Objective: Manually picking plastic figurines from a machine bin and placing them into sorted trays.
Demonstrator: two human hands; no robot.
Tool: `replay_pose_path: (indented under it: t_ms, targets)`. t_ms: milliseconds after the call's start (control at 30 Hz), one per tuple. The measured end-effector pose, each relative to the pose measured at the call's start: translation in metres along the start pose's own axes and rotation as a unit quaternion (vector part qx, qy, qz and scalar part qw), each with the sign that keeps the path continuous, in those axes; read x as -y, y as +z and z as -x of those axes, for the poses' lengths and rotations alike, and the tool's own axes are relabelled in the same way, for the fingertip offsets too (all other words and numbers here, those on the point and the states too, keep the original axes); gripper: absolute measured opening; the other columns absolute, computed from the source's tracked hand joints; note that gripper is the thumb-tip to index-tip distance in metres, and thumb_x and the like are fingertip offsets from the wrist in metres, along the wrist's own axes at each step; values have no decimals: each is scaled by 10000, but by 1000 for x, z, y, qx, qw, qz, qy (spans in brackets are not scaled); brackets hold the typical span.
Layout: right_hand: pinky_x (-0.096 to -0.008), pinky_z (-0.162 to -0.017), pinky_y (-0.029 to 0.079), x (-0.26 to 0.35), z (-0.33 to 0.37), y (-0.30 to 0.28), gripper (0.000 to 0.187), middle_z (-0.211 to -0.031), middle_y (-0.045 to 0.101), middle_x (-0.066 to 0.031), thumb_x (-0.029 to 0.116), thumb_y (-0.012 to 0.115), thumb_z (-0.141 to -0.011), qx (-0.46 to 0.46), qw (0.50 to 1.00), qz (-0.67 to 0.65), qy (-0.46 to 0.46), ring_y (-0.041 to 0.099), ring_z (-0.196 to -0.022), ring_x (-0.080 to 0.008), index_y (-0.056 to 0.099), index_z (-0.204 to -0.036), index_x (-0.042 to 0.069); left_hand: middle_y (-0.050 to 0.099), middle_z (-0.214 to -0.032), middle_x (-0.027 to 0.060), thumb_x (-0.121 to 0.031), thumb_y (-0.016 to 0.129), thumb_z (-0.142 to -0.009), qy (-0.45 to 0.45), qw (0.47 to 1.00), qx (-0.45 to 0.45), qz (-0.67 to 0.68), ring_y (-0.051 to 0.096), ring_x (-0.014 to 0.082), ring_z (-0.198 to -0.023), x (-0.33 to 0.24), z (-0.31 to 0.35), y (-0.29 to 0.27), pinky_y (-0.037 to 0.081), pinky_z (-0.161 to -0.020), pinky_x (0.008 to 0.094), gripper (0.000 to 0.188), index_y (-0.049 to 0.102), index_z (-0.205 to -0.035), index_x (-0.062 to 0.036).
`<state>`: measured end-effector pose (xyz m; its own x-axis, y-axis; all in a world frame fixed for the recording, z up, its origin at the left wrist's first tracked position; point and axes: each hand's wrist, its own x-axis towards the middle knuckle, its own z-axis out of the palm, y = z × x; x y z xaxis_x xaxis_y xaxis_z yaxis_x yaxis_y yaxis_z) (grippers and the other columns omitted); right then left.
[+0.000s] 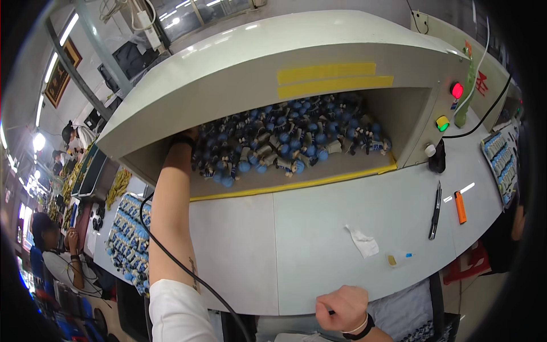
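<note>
— Arms first: how are they placed?

— The left arm is stretched far forward, forearm nearly straight, and the left hand point(183, 138) is pushed into the opening of the grey hood point(239, 62) at its left end. Only the wrist, with a dark band, is seen; whether the fingers are open or closed cannot be told.

— And the other?

— The right hand point(342, 308) is held near the body at the near table point(319, 228) edge, curled into a fist around a thin dark piece.

— Where are the figures?

— A heap of small blue-headed figures point(285, 142) is piled inside the hood, just right of the left wrist. More are laid in a tray point(128, 239) at the left.

— Anything else?

— A pen point(435, 211), an orange lighter point(460, 207) and a crumpled tissue point(362, 242) are left on the table to the right.
</note>
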<state>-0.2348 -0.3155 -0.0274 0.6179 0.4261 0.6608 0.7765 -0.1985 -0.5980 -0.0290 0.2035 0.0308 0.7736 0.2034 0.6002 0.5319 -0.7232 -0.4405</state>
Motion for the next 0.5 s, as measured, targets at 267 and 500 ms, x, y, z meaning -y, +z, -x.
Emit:
replay_pose_path:
  t_ms: [267, 500]
  targets:
    - [-321, -402, 357, 16, -24, -5, 62, -526, 443, -54, 24, 631, -652, 15, 1000, 5, -4, 451, -425, -222, 580, -670, 54, 527, -1160, 191, -263, 407, -905, 15, 999, -1, 47, 468, 362, -1114, -9, -6, 3, 356, -950, 444, 348, 509, -1152, -40]
    - [-328, -420, 364, 16, -22, -4, 73, -557, 464, -68, 26, 633, -653, 36, 999, 15, -7, 466, -457, -230, 572, -682, 52, 527, -1160, 189, -265, 403, -907, 24, 996, 18, 79, 463, 358, -1119, -5, -2, 5, 355, -952, 444, 349, 509, -1151, -40]
